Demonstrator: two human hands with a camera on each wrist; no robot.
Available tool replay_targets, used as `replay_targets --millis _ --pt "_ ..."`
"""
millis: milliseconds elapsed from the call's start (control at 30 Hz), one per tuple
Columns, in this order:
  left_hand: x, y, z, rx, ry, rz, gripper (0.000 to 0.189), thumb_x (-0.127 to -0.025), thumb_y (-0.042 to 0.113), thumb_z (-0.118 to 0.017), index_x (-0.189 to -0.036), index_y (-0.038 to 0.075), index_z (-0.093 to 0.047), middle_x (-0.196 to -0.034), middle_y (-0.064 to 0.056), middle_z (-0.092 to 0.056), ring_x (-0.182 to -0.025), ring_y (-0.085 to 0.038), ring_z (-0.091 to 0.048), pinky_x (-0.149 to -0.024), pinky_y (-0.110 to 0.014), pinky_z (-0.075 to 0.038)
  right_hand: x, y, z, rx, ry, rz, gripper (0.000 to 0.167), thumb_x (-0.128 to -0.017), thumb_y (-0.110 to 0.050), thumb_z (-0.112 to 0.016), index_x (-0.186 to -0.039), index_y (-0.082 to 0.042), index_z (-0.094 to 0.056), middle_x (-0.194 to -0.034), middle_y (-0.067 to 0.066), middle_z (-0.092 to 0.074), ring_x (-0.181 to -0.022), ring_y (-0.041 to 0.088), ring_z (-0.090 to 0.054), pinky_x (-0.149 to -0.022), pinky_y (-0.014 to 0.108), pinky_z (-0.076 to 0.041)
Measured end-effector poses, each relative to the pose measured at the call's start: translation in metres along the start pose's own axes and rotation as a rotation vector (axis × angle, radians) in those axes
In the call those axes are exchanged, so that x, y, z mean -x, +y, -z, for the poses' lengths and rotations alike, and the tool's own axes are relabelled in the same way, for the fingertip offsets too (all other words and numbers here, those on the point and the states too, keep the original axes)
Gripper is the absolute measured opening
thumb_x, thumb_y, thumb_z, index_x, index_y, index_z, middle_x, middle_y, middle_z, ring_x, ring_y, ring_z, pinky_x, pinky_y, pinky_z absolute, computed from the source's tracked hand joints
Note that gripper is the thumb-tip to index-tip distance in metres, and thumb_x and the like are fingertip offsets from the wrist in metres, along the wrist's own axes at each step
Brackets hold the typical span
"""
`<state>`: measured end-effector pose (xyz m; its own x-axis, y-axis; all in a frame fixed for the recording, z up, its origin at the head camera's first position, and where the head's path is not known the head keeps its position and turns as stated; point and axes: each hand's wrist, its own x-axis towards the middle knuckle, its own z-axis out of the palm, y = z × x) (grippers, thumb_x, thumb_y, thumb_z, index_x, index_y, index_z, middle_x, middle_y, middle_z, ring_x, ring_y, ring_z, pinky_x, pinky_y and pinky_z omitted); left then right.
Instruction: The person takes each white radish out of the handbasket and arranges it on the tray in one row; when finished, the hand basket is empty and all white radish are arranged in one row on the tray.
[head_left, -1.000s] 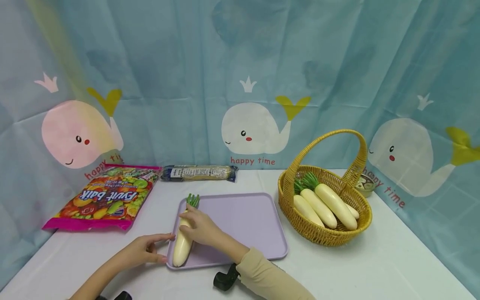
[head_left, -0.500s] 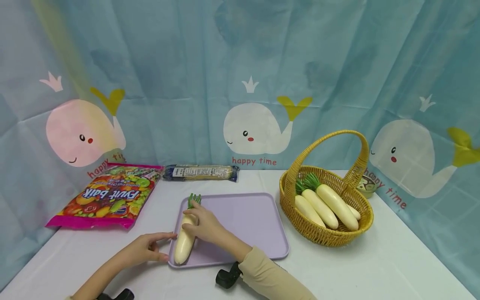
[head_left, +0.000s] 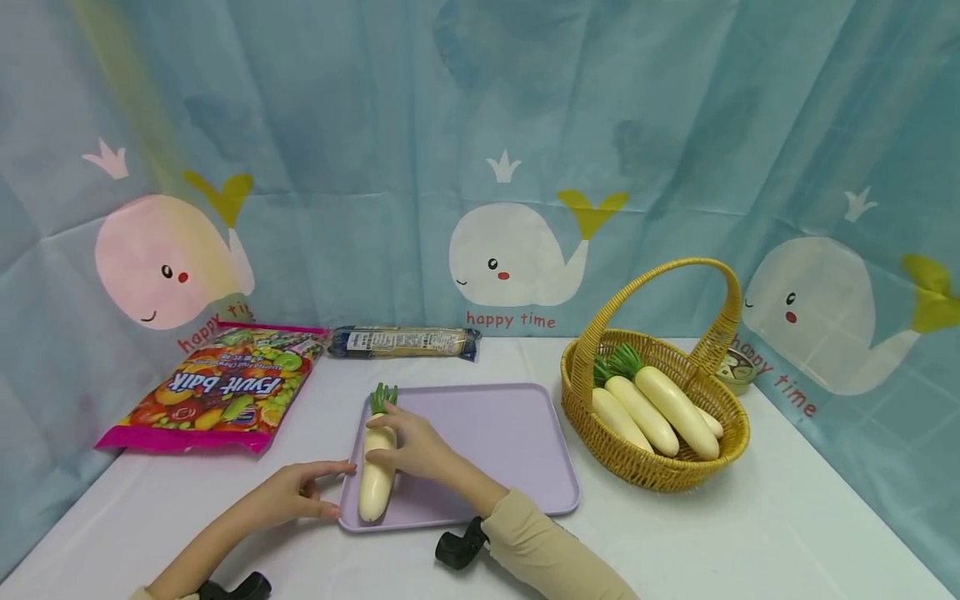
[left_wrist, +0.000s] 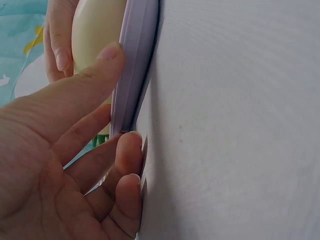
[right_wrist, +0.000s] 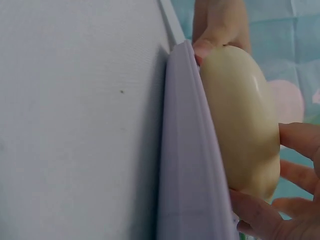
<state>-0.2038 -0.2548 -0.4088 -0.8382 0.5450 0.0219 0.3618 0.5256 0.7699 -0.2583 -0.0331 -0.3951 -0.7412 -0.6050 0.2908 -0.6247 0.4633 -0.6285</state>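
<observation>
A white radish (head_left: 377, 492) with short green stems lies lengthwise along the left side of a lilac tray (head_left: 487, 425). My right hand (head_left: 416, 450) reaches over the tray and grips the radish near its leafy end, thumb on one side and fingers on the other. The right wrist view shows its fingertips against the smooth radish (right_wrist: 240, 110). At the tray's left edge, my left hand (head_left: 288, 498) touches the rim with thumb and index finger spread apart. In the left wrist view, the thumb rests on the tray rim (left_wrist: 137, 55) and the other fingers bend beside it.
Right of the tray stands a wicker basket (head_left: 652, 475) with a tall handle, holding several white radishes (head_left: 675, 408). A fruit candy bag (head_left: 217, 392) lies at left, a long plastic-wrapped packet (head_left: 405, 342) behind the tray. A tin (head_left: 735, 371) sits behind the basket.
The radish's lower end has shifted slightly right and away from me, so it lies straighter in the tray. My right hand has moved with it; the left hand stays at the rim.
</observation>
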Motion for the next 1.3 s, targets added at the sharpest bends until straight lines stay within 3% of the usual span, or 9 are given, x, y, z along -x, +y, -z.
replay_targets --millis 200,433,633,867,1133,1300 --pt "0.0 0.0006 0.0 0.001 -0.004 -0.006 0.056 -0.078 0.024 -0.069 -0.12 -0.007 -0.05 -0.069 0.004 -0.048 -0.053 -0.002 -0.038 -0.048 -0.021 -0.034 0.0016 -0.0021 0.0005 -0.011 -0.005 -0.007 0.039 -0.081 -0.026 -0.068 -0.114 -0.008 -0.06 -0.135 0.018 -0.036 -0.122 0.025 -0.035 -0.096 0.033 -0.027" --pt "-0.0014 0.002 0.0008 0.0 0.001 0.002 0.056 -0.077 0.024 -0.07 -0.12 -0.007 -0.051 -0.064 0.005 -0.047 -0.053 -0.003 -0.037 -0.047 -0.021 -0.033 0.0002 -0.0021 0.003 -0.02 -0.004 -0.037 0.041 -0.08 -0.027 -0.069 -0.115 -0.008 -0.06 -0.132 0.02 -0.04 -0.121 0.027 -0.036 -0.095 0.034 -0.028" --pt "-0.001 0.0023 0.0009 -0.003 0.005 0.006 0.056 -0.077 0.024 -0.07 -0.12 -0.007 -0.051 -0.063 0.005 -0.047 -0.053 -0.003 -0.037 -0.047 -0.022 -0.033 0.0 -0.0026 0.004 -0.015 -0.005 -0.083 0.047 -0.076 -0.027 -0.072 -0.116 -0.008 -0.059 -0.13 0.016 -0.043 -0.119 0.024 -0.039 -0.094 0.031 -0.03" --pt "0.0006 0.0024 0.0 0.003 -0.001 0.008 0.056 -0.078 0.024 -0.069 -0.12 -0.008 -0.05 -0.063 0.006 -0.046 -0.053 -0.003 -0.037 -0.048 -0.022 -0.033 0.0014 -0.0017 0.0038 -0.016 -0.001 -0.069 0.045 -0.075 -0.025 -0.073 -0.115 -0.007 -0.059 -0.122 0.008 -0.052 -0.108 0.016 -0.048 -0.086 0.023 -0.036" --pt "0.0014 0.0012 -0.0007 0.012 -0.002 -0.008 0.055 -0.078 0.023 -0.069 -0.119 -0.008 -0.05 -0.068 0.003 -0.048 -0.053 -0.002 -0.038 -0.048 -0.021 -0.033 0.0031 -0.0024 0.0009 -0.081 -0.001 -0.08 0.045 -0.076 -0.025 -0.072 -0.115 -0.008 -0.059 -0.128 0.014 -0.046 -0.112 0.02 -0.046 -0.087 0.026 -0.037" --pt "0.0007 0.0012 -0.0003 0.01 -0.004 0.01 0.055 -0.078 0.024 -0.069 -0.12 -0.006 -0.05 -0.069 0.002 -0.048 -0.054 -0.003 -0.038 -0.048 -0.021 -0.034 0.0024 -0.0018 0.0024 -0.079 -0.001 -0.101 0.048 -0.076 -0.028 -0.072 -0.118 -0.009 -0.057 -0.121 0.006 -0.053 -0.106 0.018 -0.05 -0.084 0.026 -0.039"
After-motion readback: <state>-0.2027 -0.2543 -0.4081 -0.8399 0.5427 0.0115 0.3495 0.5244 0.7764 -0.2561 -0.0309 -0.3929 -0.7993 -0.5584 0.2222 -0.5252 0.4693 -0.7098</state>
